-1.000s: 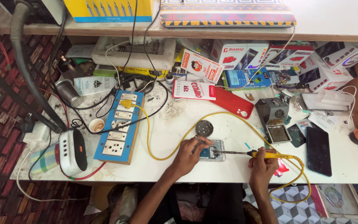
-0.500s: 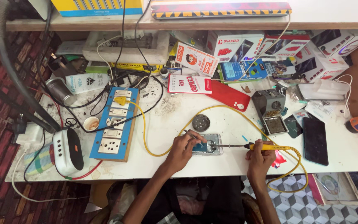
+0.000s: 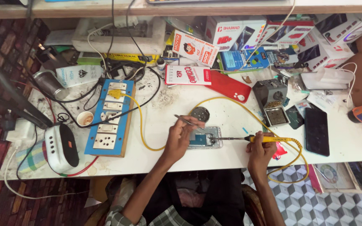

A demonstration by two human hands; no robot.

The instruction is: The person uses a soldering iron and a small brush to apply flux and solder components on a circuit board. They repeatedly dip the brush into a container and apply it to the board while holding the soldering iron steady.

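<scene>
An opened phone (image 3: 206,138) lies flat on the white table (image 3: 164,104), its inside showing. My left hand (image 3: 180,138) rests on the phone's left end and grips thin metal tweezers (image 3: 185,121) that point up and left. In my right hand (image 3: 259,150) is a yellow-handled soldering iron (image 3: 254,138), held level, its metal tip touching the phone's right side. A yellow cord (image 3: 231,102) runs from the iron across the table to the blue switchboard (image 3: 109,118).
A round metal tin (image 3: 200,114) sits just behind the phone. A dark phone (image 3: 316,131), a small tray (image 3: 277,116) and a red phone cover (image 3: 229,86) lie to the right. Boxes (image 3: 239,33) line the back. A white speaker (image 3: 60,147) stands at the left edge.
The view has shifted slightly toward the table. My left hand has lifted the tweezers a little off the phone; the soldering iron's tip stays at the phone.
</scene>
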